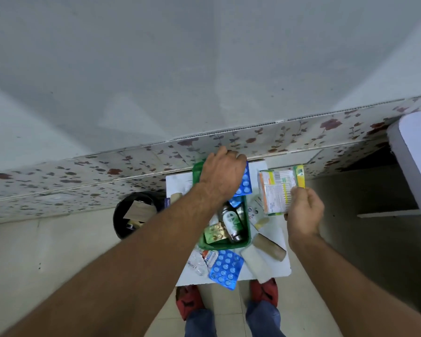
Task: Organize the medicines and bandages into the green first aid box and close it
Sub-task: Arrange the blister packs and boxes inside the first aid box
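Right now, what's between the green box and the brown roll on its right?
Head view: only bare white tabletop between the green box and the brown roll; a white roll lies just nearer.

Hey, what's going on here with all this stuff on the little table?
A person is packing medical supplies into a green first aid box on a small white table. The left hand holds a blue blister pack over the box's far end. The right hand holds a packet of cotton swabs above the table. A bottle and tablet strips already lie inside. Another blue blister pack and two bandage rolls still wait outside.
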